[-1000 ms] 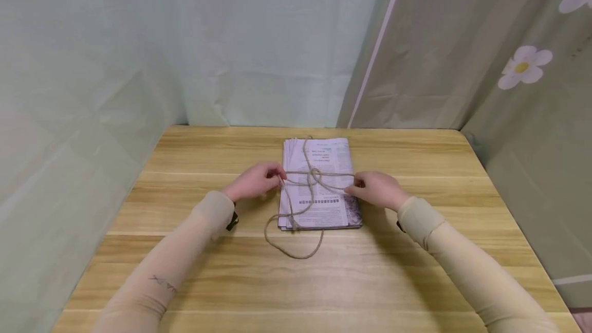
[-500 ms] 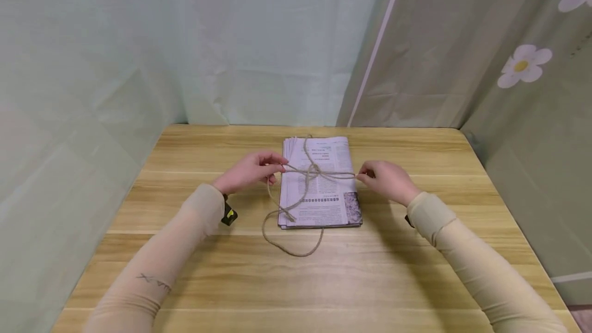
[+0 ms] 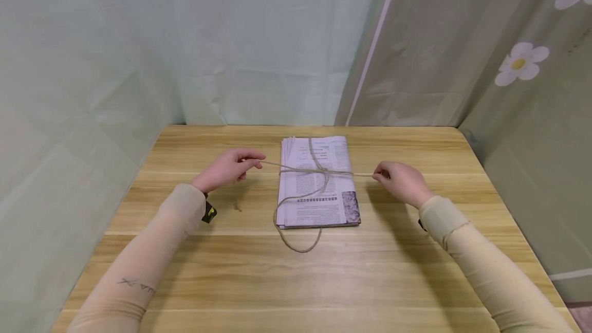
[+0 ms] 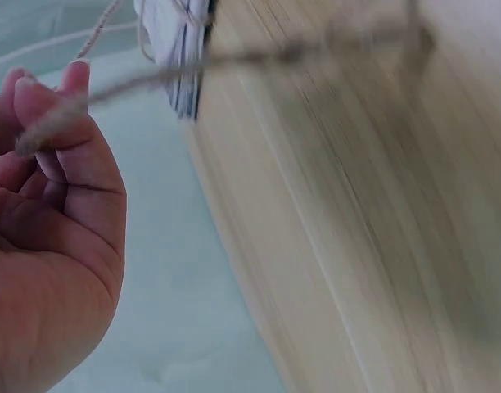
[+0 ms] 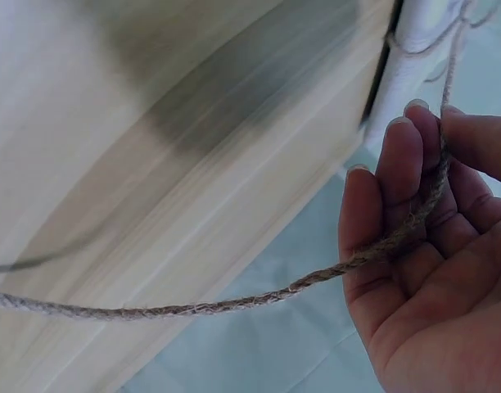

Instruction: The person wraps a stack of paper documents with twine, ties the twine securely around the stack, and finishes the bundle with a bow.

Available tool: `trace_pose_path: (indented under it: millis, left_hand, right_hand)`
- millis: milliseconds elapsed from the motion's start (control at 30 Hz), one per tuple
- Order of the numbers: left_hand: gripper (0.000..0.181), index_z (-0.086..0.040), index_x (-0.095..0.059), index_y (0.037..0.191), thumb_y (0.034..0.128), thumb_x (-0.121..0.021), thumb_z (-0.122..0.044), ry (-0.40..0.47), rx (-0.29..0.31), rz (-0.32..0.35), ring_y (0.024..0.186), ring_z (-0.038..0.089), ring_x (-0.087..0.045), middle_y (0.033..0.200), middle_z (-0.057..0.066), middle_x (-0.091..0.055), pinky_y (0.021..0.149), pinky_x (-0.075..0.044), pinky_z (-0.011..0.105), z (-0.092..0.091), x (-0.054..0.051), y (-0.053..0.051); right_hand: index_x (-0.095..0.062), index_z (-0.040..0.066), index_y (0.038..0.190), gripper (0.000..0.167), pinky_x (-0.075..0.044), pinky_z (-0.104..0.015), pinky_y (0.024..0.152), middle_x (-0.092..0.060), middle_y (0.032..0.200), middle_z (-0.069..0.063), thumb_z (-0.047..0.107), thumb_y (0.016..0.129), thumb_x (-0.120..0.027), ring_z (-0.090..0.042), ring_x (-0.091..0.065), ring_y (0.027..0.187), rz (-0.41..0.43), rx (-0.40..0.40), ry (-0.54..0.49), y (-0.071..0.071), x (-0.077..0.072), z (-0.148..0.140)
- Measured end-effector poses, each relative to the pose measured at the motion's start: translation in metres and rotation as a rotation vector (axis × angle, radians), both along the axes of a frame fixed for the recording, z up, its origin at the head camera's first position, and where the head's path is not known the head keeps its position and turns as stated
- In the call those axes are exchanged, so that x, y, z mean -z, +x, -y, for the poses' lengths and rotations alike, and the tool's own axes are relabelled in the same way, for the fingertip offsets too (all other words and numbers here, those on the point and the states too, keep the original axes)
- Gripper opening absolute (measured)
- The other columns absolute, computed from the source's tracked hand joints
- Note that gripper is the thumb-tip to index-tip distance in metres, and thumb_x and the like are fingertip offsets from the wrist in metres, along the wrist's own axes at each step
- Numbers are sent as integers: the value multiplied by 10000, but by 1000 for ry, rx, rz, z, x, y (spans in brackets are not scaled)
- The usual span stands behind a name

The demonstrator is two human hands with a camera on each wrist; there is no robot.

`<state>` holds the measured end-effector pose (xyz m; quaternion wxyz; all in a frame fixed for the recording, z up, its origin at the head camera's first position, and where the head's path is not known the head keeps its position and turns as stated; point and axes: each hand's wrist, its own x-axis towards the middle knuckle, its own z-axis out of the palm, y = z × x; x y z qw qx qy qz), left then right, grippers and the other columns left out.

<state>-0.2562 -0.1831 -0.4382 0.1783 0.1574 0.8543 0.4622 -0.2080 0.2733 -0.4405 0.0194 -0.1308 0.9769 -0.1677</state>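
A stack of folded newspapers [image 3: 310, 215] lies on the table with brown twine [image 3: 298, 197] crossing it both ways. The strands meet at a knot [image 3: 325, 171] on top. Left of the stack, my left hand [image 3: 228, 168] pinches one strand between thumb and fingers; its loose end [image 3: 238, 207] hangs below the hand. On the other side, my right hand [image 3: 402, 181] pinches another strand between thumb and index finger. Both strands run straight out from the knot. In the right wrist view, a tail of twine [image 5: 209, 308] crosses the fingers and trails off left.
The wood-grain table [image 3: 296, 292] carries the stack near its far edge. A slack loop of twine [image 3: 300, 251] lies in front of the newspapers. Pale green sheeting [image 3: 277, 45] stands behind and at the sides, with flowers printed on the right.
Both hands have drawn apart, the left one leftward and the right one rightward, each with its strand. The loops at the middle have tightened into a smaller knot, and the left tail has left the newspapers.
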Motion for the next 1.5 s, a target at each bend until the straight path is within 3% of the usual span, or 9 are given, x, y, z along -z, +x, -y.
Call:
trace_pose_path:
  millis: [167,467,600,700,767,867,1033,1133,1500]
  left_hand:
    - [359,-110,-604,1406,1098,-503,-266,9,-42,24,651,202,-498,1254,194,-645,590,-458,328,17,3,-1]
    - [360,-52,-594,1401,1098,-504,-223,-50,-69,-18,658,241,-517,1236,202,-654,640,-498,392,44,13,-2]
    - [332,-10,-620,1360,1097,-482,-159,-183,-58,-105,960,353,-649,1243,205,-665,847,-548,452,42,24,-4]
    - [335,-9,-624,1358,1075,-505,-142,-322,-37,-217,1239,397,-566,1331,220,-619,1043,-448,547,34,29,-1]
    - [334,-21,-635,1344,1051,-544,-151,-393,-27,-297,1279,417,-519,1362,224,-588,1073,-401,574,24,29,4]
    - [299,-50,-681,1264,1021,-616,-211,-415,13,-353,1165,358,-580,1249,165,-641,1008,-458,539,2,27,17]
    - [219,-164,-732,1064,982,-683,-361,-389,159,-295,895,134,-616,975,-45,-675,829,-527,378,-35,30,42]
    - [184,-197,-693,961,955,-710,-380,-402,182,-282,790,110,-569,868,-73,-627,719,-493,339,-48,34,52]
    - [103,-192,-653,859,945,-678,-242,-413,176,-285,696,108,-526,772,-64,-580,636,-451,301,-61,39,57]
  right_hand:
    - [-726,90,1041,170,-521,-477,778,-719,975,-61,243,1014,-655,-232,-642,849,-10,15,1,1,3,-8]
    - [-724,74,1037,183,-519,-475,777,-714,955,-66,243,1013,-658,-233,-638,833,1,23,0,-1,10,-11]
    - [-728,74,1037,183,-528,-491,818,-722,978,-76,244,1007,-667,-258,-662,880,14,14,1,-1,16,-5]
    - [-735,83,1025,175,-531,-498,829,-727,980,-74,246,1000,-675,-264,-672,896,13,-3,5,-1,19,0]
    - [-739,95,1012,159,-531,-497,814,-727,964,-63,242,994,-682,-256,-671,880,12,-18,9,-1,21,3]
    - [-742,106,995,143,-531,-497,795,-728,943,-50,239,987,-689,-246,-671,859,11,-35,16,0,23,6]
    - [-732,104,1025,163,-530,-496,831,-727,972,-50,256,987,-691,-252,-676,900,45,-38,3,0,24,9]
    - [-713,91,1081,207,-530,-494,858,-721,1006,-60,275,991,-685,-259,-675,937,69,-37,-7,-1,26,12]
    - [-694,39,1144,288,-530,-490,892,-713,1042,-90,275,979,-702,-276,-668,974,59,-63,-15,-1,27,22]
